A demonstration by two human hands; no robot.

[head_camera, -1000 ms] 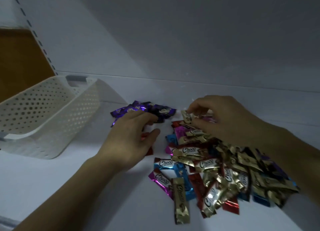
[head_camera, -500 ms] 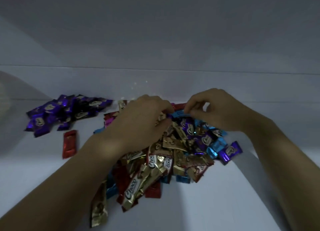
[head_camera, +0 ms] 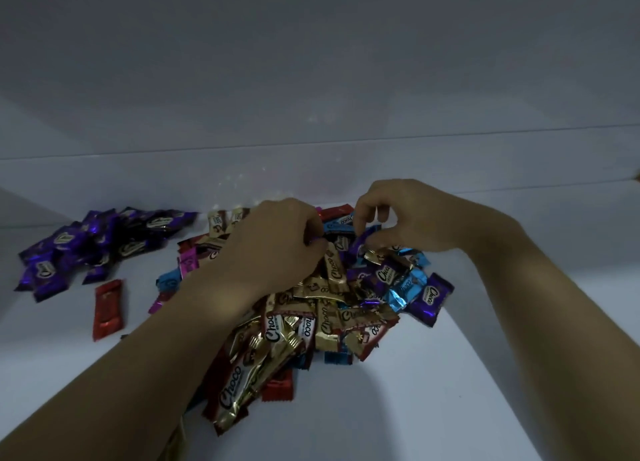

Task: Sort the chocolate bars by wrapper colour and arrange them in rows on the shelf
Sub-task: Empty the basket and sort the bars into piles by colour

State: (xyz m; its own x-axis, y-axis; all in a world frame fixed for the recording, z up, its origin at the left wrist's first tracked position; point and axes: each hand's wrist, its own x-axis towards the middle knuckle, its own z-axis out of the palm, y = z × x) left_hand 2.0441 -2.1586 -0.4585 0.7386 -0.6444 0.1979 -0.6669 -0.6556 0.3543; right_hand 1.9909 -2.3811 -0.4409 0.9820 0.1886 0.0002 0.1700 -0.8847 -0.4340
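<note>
A mixed heap of chocolate bars (head_camera: 322, 308) in gold, blue, red, pink and purple wrappers lies on the white shelf (head_camera: 433, 391). My left hand (head_camera: 273, 249) rests on the heap's far side with fingers curled, a purple wrapper edge showing at its fingertips. My right hand (head_camera: 405, 218) hovers over the back of the heap and pinches a purple bar (head_camera: 363, 240) between thumb and fingers. A sorted group of purple bars (head_camera: 93, 246) lies at the left. One red bar (head_camera: 108, 308) lies alone beside it.
The shelf's white back wall (head_camera: 311, 176) stands just behind the heap. Bare shelf surface shows at the front right and front left of the heap.
The view swung right, so the white basket left the frame. Both hands came together over the back of the heap, and my right hand now pinches a purple bar.
</note>
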